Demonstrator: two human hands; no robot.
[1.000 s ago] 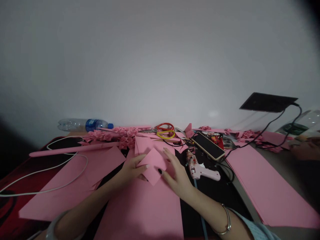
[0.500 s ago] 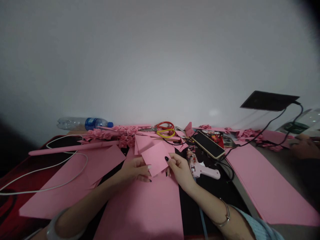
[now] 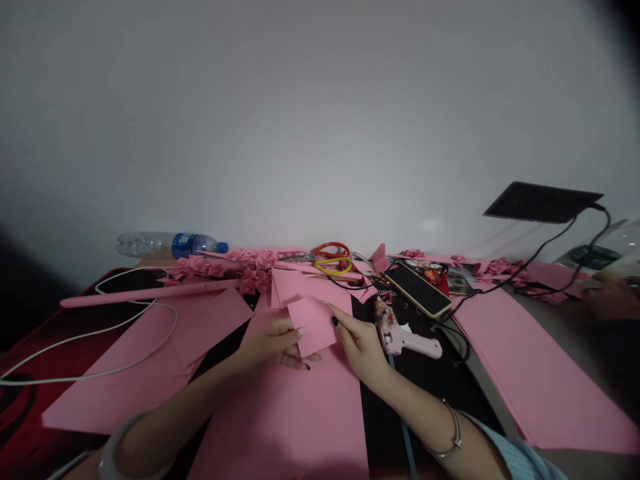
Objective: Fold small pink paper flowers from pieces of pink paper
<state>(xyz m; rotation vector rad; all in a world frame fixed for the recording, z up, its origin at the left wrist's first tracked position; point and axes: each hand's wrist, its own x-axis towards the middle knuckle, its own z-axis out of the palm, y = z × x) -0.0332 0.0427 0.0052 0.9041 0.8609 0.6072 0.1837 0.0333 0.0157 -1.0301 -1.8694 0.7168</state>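
A small pink paper square (image 3: 314,328) is held up between both hands, above a long pink sheet (image 3: 290,413). My left hand (image 3: 278,343) grips its left edge, thumb in front and fingers behind. My right hand (image 3: 359,340) pinches the right edge with the dark-nailed thumb on the near face; the forefinger lies along the top corner. Just behind the square rest other cut pink pieces (image 3: 290,287). A pale pink glue gun (image 3: 407,340) lies to the right of my right hand.
Scissors (image 3: 333,260), folded pink paper flowers (image 3: 255,270) and a phone (image 3: 419,290) line the back. A plastic bottle (image 3: 173,245) lies by the wall. Pink sheets (image 3: 540,373) are stacked at right, near another person's hand (image 3: 613,297). Cables cross both sides.
The square has turned from a diamond-like tilt to more upright. My right forefinger has come up to its top corner, and my left fingers have spread beneath it.
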